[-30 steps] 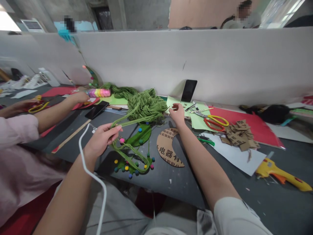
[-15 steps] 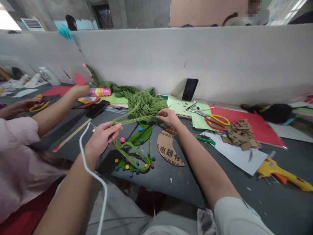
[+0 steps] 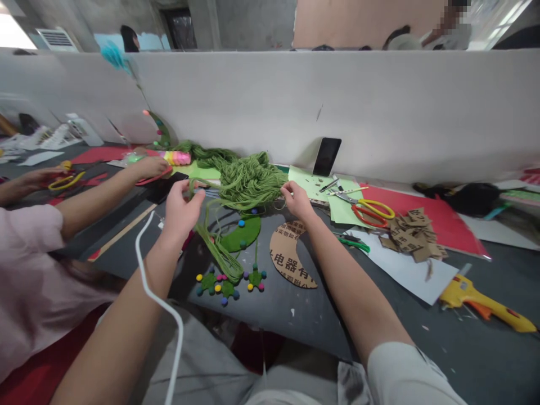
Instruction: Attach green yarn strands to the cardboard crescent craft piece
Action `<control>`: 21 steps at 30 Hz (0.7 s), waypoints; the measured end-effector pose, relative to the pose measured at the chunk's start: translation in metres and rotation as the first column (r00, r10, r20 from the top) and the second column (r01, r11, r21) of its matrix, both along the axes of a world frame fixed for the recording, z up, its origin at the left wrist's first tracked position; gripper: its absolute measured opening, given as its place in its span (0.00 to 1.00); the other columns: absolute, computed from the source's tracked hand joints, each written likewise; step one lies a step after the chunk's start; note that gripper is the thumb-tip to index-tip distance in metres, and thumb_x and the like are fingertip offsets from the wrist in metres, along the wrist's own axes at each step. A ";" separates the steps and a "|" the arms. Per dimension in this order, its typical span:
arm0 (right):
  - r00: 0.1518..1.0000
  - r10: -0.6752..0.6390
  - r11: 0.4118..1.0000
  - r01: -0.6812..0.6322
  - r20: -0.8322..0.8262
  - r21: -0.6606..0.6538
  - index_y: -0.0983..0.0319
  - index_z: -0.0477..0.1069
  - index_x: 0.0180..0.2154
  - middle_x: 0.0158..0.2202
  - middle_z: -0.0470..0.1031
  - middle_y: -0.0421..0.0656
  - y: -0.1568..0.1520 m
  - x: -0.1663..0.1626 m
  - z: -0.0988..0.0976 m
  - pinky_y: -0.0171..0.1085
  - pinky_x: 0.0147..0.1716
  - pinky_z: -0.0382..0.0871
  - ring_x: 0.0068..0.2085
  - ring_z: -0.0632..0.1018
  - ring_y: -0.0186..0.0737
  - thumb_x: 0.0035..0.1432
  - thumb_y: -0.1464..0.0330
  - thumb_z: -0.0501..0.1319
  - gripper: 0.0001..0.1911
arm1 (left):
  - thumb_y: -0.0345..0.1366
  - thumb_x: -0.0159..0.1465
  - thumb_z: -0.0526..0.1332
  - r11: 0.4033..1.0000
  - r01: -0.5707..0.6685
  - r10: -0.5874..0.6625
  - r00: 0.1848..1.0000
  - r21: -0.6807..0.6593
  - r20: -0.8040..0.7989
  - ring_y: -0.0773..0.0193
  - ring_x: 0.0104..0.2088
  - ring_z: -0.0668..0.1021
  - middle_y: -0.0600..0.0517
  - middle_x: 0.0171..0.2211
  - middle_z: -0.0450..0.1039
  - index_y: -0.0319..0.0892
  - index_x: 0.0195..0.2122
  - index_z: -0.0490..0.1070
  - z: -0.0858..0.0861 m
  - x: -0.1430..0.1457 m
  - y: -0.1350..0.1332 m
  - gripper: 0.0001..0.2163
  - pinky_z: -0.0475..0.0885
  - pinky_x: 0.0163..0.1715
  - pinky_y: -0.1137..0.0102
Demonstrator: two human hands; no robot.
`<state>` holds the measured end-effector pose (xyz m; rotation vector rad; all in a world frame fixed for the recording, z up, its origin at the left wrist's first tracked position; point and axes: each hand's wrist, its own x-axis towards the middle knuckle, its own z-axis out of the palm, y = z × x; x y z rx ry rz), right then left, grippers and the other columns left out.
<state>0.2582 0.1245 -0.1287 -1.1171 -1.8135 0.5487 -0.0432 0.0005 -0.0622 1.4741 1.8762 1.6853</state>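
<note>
Left hand: I see my left hand [image 3: 182, 205] curled shut with its back to me, raised above the table [image 3: 304, 315] and gripping a bunch of yarn [image 3: 253, 180] strands.
Right hand: my right hand [image 3: 296, 201] has its fingers pinched together on strands at the right edge of the yarn heap. The rest of the hand is loosely curled.
Yarn: a green heap lies near the wall [image 3: 379, 112], beyond and between my hands. One bunch runs from my left fist across to the heap, and another drops from it to the table.
Felt: a green curved piece [image 3: 242, 233] lies flat under the heap's near edge, just right of the hanging bunch.
Pom-poms: small coloured balls [image 3: 219, 281] sit on the table at the low end of the bunch.
Cardboard: a brown crescent [image 3: 289, 261] lies just right of the felt, under my right forearm.
Scissors: a yellow-and-red pair [image 3: 373, 211] rests on green paper, right of my right hand.
Glue gun: a yellow one [image 3: 481, 301] lies far right, well apart from my hands.
Phone: it [image 3: 327, 156] leans dark against the wall.
Cable: a white one [image 3: 156, 298] runs along my left arm.
Co-worker's hand: it [image 3: 149, 167] rests on red paper, left of the yarn.
</note>
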 end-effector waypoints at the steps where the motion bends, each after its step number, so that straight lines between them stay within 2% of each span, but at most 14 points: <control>1: 1.000 -0.007 1.000 0.007 -0.010 0.002 0.58 0.63 0.33 0.33 0.74 0.46 0.000 0.001 0.002 0.42 0.39 0.67 0.37 0.72 0.45 0.64 0.62 0.54 0.08 | 0.34 0.58 0.67 0.998 -0.036 0.039 0.997 0.050 -0.065 0.62 0.39 0.77 0.47 0.45 0.75 0.41 0.48 0.72 -0.001 0.002 0.012 0.17 0.74 0.41 0.68; 2: 1.000 -0.011 1.000 0.011 -0.018 0.004 0.58 0.63 0.33 0.33 0.74 0.46 0.000 0.002 0.005 0.41 0.39 0.66 0.36 0.72 0.44 0.64 0.62 0.54 0.08 | 0.33 0.58 0.66 0.996 -0.052 0.060 0.991 0.072 -0.120 0.58 0.45 0.77 0.45 0.49 0.74 0.41 0.50 0.72 -0.001 0.005 0.025 0.18 0.73 0.48 0.65; 4: 1.000 -0.015 1.000 0.016 -0.026 0.010 0.58 0.63 0.34 0.32 0.73 0.45 -0.002 0.004 0.010 0.41 0.38 0.66 0.35 0.71 0.43 0.65 0.62 0.54 0.08 | 0.29 0.58 0.64 0.995 -0.043 0.058 0.984 0.092 -0.167 0.55 0.51 0.76 0.42 0.55 0.71 0.41 0.52 0.71 0.002 0.013 0.048 0.19 0.72 0.54 0.62; 7: 0.999 -0.013 1.000 0.013 -0.034 -0.007 0.58 0.63 0.34 0.30 0.71 0.43 -0.003 0.007 0.018 0.40 0.37 0.65 0.34 0.70 0.43 0.65 0.61 0.54 0.09 | 0.26 0.61 0.60 0.997 -0.010 0.031 0.965 0.080 -0.261 0.50 0.56 0.74 0.41 0.55 0.70 0.43 0.49 0.72 0.016 0.029 0.074 0.16 0.69 0.60 0.55; 9: 0.999 0.002 0.999 -0.003 -0.036 -0.038 0.58 0.63 0.33 0.29 0.70 0.42 -0.002 0.008 0.020 0.40 0.36 0.64 0.33 0.70 0.42 0.64 0.61 0.55 0.09 | 0.25 0.59 0.61 0.999 -0.016 -0.002 0.888 -0.036 -0.459 0.41 0.64 0.67 0.41 0.59 0.69 0.43 0.44 0.75 0.028 0.044 0.082 0.13 0.58 0.66 0.43; 11: 0.999 0.026 0.997 -0.028 -0.033 -0.070 0.58 0.64 0.33 0.28 0.69 0.41 -0.001 0.010 0.020 0.39 0.35 0.63 0.32 0.69 0.41 0.64 0.60 0.57 0.10 | 0.27 0.56 0.66 0.976 -0.053 -0.095 0.764 -0.209 -0.638 0.30 0.71 0.53 0.41 0.65 0.65 0.42 0.39 0.77 0.035 0.061 0.081 0.10 0.42 0.67 0.32; 12: 0.999 0.037 0.996 -0.040 -0.032 -0.082 0.58 0.64 0.32 0.27 0.68 0.41 0.000 0.010 0.020 0.39 0.34 0.63 0.31 0.69 0.41 0.63 0.60 0.57 0.10 | 0.28 0.55 0.67 0.960 -0.073 -0.140 0.713 -0.271 -0.687 0.26 0.72 0.49 0.41 0.67 0.63 0.42 0.38 0.78 0.036 0.070 0.080 0.09 0.38 0.66 0.30; 13: 0.998 0.049 0.994 -0.053 -0.035 -0.095 0.58 0.65 0.32 0.27 0.68 0.41 0.002 0.011 0.019 0.39 0.34 0.63 0.31 0.69 0.40 0.63 0.60 0.57 0.10 | 0.29 0.56 0.68 0.951 -0.065 -0.183 0.674 -0.304 -0.715 0.26 0.72 0.48 0.40 0.67 0.63 0.41 0.39 0.79 0.036 0.080 0.077 0.09 0.39 0.66 0.30; 14: 0.997 0.062 0.992 -0.066 -0.042 -0.109 0.58 0.64 0.32 0.27 0.68 0.40 0.003 0.012 0.018 0.39 0.34 0.63 0.30 0.68 0.40 0.63 0.60 0.57 0.10 | 0.31 0.58 0.68 0.945 -0.017 -0.237 0.653 -0.327 -0.719 0.27 0.71 0.53 0.39 0.66 0.66 0.41 0.42 0.80 0.033 0.088 0.076 0.10 0.45 0.67 0.33; 16: 0.994 0.092 0.985 -0.100 -0.062 -0.137 0.59 0.64 0.32 0.28 0.68 0.40 0.005 0.012 0.015 0.39 0.33 0.65 0.30 0.68 0.39 0.63 0.61 0.57 0.09 | 0.34 0.63 0.65 0.910 0.142 -0.380 0.666 -0.391 -0.642 0.37 0.62 0.70 0.39 0.57 0.75 0.41 0.49 0.79 0.024 0.104 0.074 0.13 0.64 0.62 0.44; 17: 0.991 0.111 0.981 -0.121 -0.073 -0.152 0.59 0.64 0.32 0.28 0.68 0.40 0.006 0.011 0.014 0.39 0.33 0.66 0.30 0.69 0.39 0.63 0.61 0.57 0.09 | 0.35 0.65 0.63 0.882 0.224 -0.444 0.686 -0.414 -0.576 0.43 0.56 0.76 0.40 0.53 0.78 0.42 0.52 0.78 0.018 0.110 0.075 0.15 0.70 0.57 0.51; 19: 0.984 0.151 0.970 -0.166 -0.096 -0.178 0.59 0.64 0.32 0.28 0.68 0.40 0.007 0.009 0.012 0.39 0.33 0.68 0.30 0.70 0.39 0.63 0.61 0.57 0.10 | 0.34 0.65 0.63 0.858 0.325 -0.501 0.706 -0.399 -0.500 0.50 0.48 0.80 0.42 0.50 0.80 0.41 0.53 0.78 0.004 0.120 0.080 0.16 0.74 0.49 0.59; 21: 0.976 0.182 0.958 -0.204 -0.121 -0.203 0.59 0.64 0.32 0.28 0.67 0.39 0.007 0.007 0.011 0.39 0.34 0.71 0.31 0.71 0.38 0.63 0.61 0.57 0.10 | 0.31 0.64 0.63 0.852 0.384 -0.520 0.700 -0.356 -0.490 0.53 0.45 0.80 0.43 0.48 0.81 0.41 0.50 0.80 -0.009 0.127 0.086 0.14 0.74 0.47 0.62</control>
